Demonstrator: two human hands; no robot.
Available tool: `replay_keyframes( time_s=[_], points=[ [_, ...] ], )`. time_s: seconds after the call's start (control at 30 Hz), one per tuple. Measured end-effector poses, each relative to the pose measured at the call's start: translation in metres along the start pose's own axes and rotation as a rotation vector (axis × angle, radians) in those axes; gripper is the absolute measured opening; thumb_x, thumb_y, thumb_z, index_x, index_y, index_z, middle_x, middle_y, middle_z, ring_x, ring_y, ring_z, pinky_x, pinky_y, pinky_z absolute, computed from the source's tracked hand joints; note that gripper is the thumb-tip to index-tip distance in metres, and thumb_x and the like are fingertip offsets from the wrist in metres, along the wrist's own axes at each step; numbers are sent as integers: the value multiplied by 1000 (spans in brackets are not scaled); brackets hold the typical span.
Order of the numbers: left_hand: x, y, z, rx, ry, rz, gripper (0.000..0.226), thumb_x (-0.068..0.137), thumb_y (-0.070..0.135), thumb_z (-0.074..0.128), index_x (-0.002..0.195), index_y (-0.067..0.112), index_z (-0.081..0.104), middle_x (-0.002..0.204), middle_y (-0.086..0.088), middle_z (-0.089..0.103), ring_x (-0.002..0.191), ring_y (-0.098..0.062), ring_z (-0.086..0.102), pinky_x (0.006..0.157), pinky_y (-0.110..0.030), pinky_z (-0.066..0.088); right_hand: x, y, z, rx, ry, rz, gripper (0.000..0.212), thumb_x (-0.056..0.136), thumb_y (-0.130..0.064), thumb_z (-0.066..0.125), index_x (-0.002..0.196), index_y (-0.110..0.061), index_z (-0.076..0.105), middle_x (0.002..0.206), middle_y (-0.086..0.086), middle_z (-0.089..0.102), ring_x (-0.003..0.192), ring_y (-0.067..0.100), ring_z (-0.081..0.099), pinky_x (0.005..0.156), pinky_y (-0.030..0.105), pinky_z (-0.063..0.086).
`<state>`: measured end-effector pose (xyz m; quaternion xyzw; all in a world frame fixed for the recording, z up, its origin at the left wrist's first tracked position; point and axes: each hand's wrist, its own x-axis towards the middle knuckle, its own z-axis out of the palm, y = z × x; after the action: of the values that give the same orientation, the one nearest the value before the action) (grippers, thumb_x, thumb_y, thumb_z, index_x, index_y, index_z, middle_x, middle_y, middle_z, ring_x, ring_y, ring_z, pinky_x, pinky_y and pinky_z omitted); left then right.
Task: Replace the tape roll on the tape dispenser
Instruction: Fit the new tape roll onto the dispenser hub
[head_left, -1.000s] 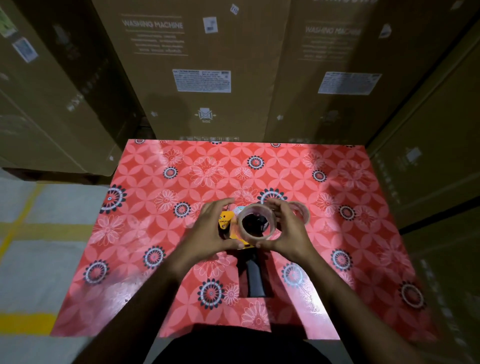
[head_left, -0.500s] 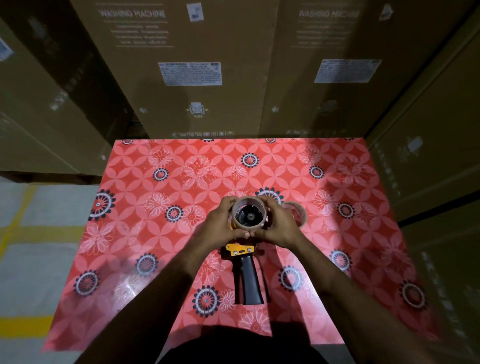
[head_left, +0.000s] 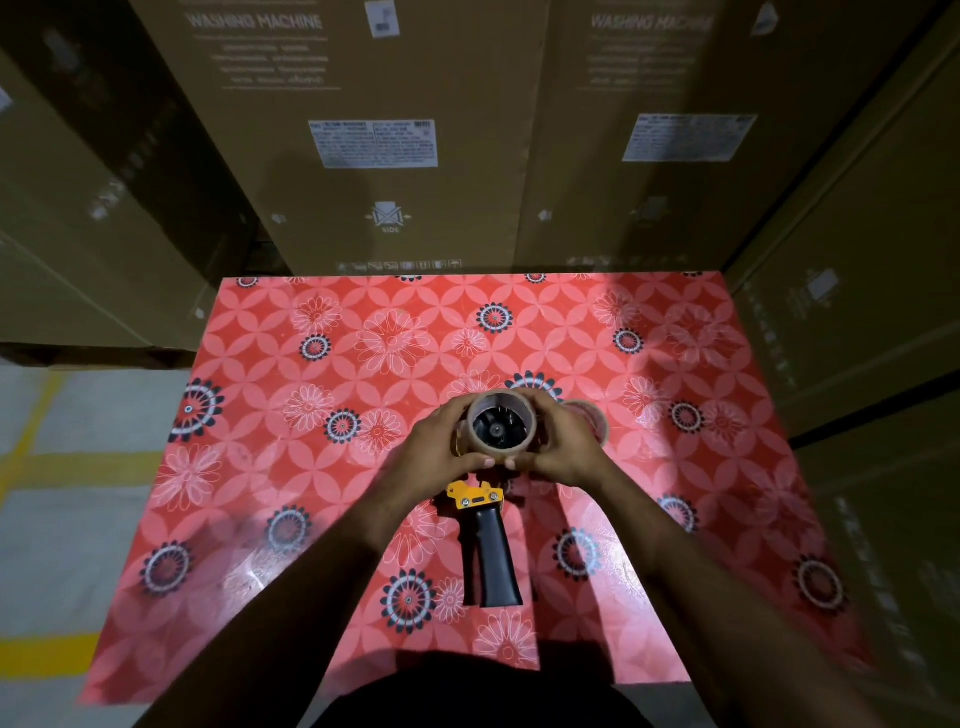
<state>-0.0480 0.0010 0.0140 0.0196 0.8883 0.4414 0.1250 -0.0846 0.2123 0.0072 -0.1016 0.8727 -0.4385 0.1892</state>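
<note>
Just right of the frame's centre, both hands grip a tape roll (head_left: 501, 427) from either side. The left hand (head_left: 439, 449) curls around the roll's left edge with its thumb pressed against the lower rim; the right hand (head_left: 563, 444) wraps the right edge, its thumb meeting the other at the bottom. The roll sits around the black hub of the dispenser (head_left: 485, 530), which lies flat on the tabletop (head_left: 291, 467), a red surface printed with flowers. Below the hands, the dispenser's yellow plate and black handle point toward the lower edge of the frame. A second roll (head_left: 595, 418) lies on the tabletop just right of the right hand, partly hidden behind it. Large cardboard boxes (head_left: 374, 145), printed "WASHING MACHINE", fill the upper half of the frame.
</note>
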Motion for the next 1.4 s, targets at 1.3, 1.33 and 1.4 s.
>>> replay_keyframes(
  time_s=[1.3,1.33,1.4],
  points=[
    [7,-11,13,587,-179,69,92,96,65,38,159,17,-10,168,-4,-11,155,-21,-11,126,-49,3,-1,-12,9,-431,-189,-90,101,84,-55,47,159,-5,1,168,16,4,156,27,3,125,40,15],
    [5,-11,15,668,-146,109,89,97,67,25,158,14,-12,166,-4,-15,154,-20,-15,126,-48,-1,-4,-12,12,-458,-174,-99,95,89,-55,38,159,-7,-4,168,14,-6,156,24,-6,127,41,8],
    [2,-13,17,751,-95,151,85,98,66,14,158,10,-10,167,-8,-13,154,-21,-15,126,-47,0,-11,-12,18,-509,-103,-121,85,95,-59,21,159,-9,-5,168,11,-8,156,22,-9,127,45,3]
  ],
)
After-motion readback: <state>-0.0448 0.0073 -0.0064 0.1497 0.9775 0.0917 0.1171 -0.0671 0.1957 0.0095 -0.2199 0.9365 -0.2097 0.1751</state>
